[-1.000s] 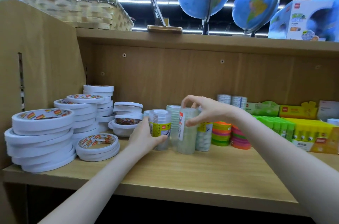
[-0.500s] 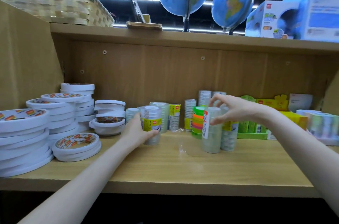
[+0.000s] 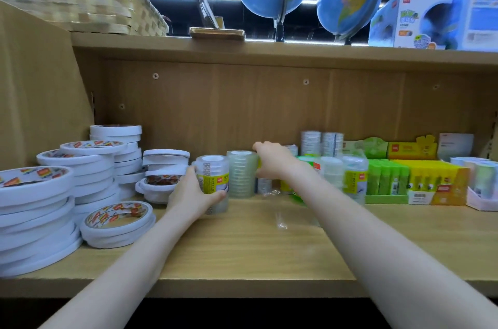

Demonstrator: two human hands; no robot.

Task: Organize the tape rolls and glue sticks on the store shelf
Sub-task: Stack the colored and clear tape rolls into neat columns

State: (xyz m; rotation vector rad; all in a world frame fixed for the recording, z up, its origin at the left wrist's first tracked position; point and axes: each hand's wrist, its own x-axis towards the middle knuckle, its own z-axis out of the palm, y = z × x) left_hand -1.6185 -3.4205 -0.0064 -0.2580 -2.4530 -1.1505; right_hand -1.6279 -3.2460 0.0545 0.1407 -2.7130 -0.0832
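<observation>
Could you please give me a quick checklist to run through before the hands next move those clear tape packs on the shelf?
1. Left hand grips the labelled tape pack: ok.
2. That pack stands upright on the shelf: ok.
3. Right hand holds a firm grip on the unlabelled clear stack: cannot tell, fingers hidden.
4. Bare board in front for sliding: ok.
5. White tape stacks at left stand apart from the left hand: ok.
</observation>
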